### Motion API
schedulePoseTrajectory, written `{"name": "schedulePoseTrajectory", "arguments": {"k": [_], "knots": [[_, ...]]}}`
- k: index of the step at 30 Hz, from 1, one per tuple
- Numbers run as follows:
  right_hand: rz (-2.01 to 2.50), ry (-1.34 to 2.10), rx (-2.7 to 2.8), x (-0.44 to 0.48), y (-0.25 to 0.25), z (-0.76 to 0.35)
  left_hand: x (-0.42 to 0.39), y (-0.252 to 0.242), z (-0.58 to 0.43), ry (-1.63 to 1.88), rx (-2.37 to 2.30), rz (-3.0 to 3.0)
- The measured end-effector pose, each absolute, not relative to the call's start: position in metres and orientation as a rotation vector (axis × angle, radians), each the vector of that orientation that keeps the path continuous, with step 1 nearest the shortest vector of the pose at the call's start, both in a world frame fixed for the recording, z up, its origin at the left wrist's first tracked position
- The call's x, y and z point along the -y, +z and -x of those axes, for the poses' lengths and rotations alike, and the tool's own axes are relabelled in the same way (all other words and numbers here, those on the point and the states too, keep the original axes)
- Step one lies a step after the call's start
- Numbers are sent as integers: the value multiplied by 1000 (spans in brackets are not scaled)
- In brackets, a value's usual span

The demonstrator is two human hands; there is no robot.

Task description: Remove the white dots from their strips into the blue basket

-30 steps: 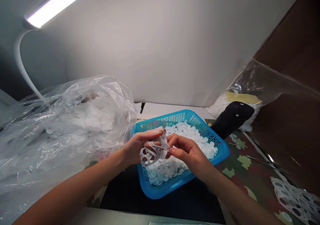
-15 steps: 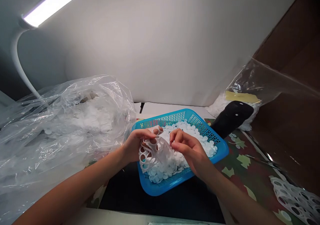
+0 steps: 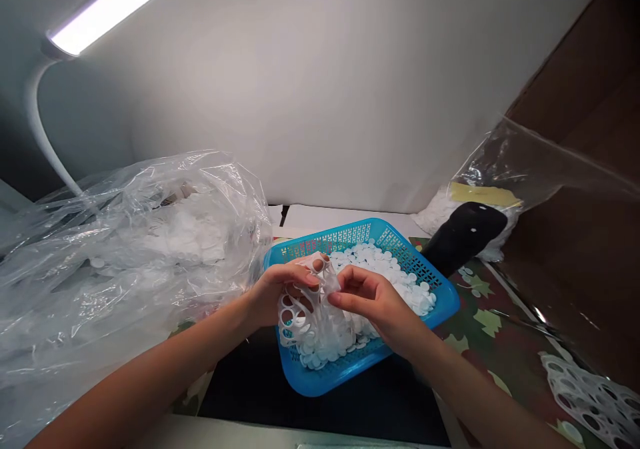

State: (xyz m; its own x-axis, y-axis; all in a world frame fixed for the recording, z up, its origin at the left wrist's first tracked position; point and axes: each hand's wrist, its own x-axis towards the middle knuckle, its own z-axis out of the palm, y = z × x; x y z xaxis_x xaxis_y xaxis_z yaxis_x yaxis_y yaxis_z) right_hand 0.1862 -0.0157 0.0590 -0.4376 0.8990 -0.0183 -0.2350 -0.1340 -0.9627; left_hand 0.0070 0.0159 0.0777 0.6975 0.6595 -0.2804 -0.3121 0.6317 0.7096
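Note:
My left hand [image 3: 280, 290] is closed on a thin white sheet punched with round holes [image 3: 295, 317], which hangs crumpled over the basket. At the sheet's right edge, my right hand [image 3: 373, 302] pinches with thumb and forefinger; a bit of the white sheet seems to be between the fingertips. Beneath both hands stands a blue plastic basket [image 3: 345, 374] with perforated walls. Many small white discs [image 3: 395, 272] are heaped in it. The sheet and my hands hide part of the heap.
To the left lies a large clear plastic bag [image 3: 150, 249] with white pieces inside. A black rounded object [image 3: 465, 232] leans behind the basket's right end, before another bag with a yellow label [image 3: 485, 194]. Punched-out white sheets [image 3: 593, 396] lie at lower right. A lamp [image 3: 120, 9] glows upper left.
My right hand has moved slightly left, closer to my left hand, and meets the sheet's edge. The sheet has shifted and bunched between the hands.

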Motion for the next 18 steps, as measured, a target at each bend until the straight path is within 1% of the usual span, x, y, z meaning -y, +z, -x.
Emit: {"name": "schedulePoseTrajectory", "arguments": {"k": [4, 9, 14, 18], "knots": [[742, 1684, 1134, 15, 59, -188, -14, 79, -11, 606, -569, -688], [679, 1699, 971, 16, 65, -189, -13, 76, -14, 518, -625, -726], [698, 1686, 941, 18, 67, -188, -12, 77, -17, 435, -604, -808], [626, 1738, 982, 18, 63, -186, -9, 76, -20, 434, -640, -841]]}}
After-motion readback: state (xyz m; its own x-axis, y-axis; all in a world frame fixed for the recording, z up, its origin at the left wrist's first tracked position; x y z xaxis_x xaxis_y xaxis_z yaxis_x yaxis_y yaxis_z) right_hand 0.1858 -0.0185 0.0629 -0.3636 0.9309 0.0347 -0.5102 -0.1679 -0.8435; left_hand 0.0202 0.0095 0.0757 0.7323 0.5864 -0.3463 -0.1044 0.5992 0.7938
